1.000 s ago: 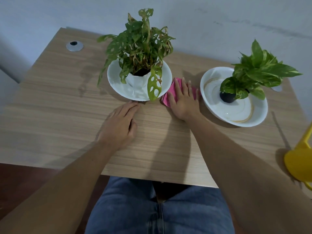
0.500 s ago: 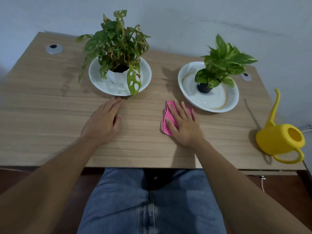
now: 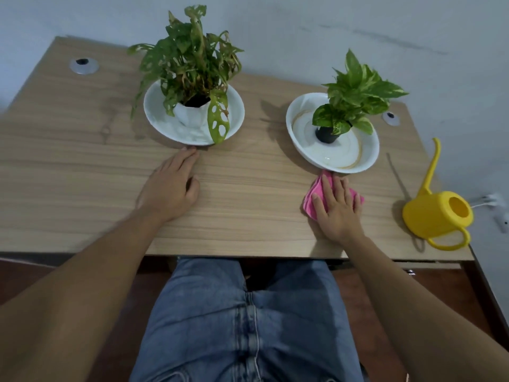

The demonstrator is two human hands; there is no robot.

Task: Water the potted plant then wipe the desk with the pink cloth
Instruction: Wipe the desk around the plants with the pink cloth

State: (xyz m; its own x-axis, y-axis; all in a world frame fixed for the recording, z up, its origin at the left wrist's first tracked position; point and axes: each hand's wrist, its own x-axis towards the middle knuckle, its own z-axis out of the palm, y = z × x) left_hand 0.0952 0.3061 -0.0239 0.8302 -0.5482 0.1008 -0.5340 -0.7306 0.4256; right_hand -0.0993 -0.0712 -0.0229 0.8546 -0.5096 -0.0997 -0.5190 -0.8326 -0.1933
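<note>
My right hand (image 3: pixel 337 209) lies flat, fingers spread, pressing the pink cloth (image 3: pixel 316 194) onto the wooden desk (image 3: pixel 82 166), just in front of the right white bowl (image 3: pixel 369 158). That bowl holds a small black pot (image 3: pixel 326 134) with a leafy green plant (image 3: pixel 355 92). My left hand (image 3: pixel 170 186) rests open and empty, fingertips by the left white bowl (image 3: pixel 237 117), which holds a white pot (image 3: pixel 190 117) with a holey-leaved plant (image 3: pixel 190 59). A yellow watering can (image 3: pixel 438 213) stands at the desk's right edge.
</note>
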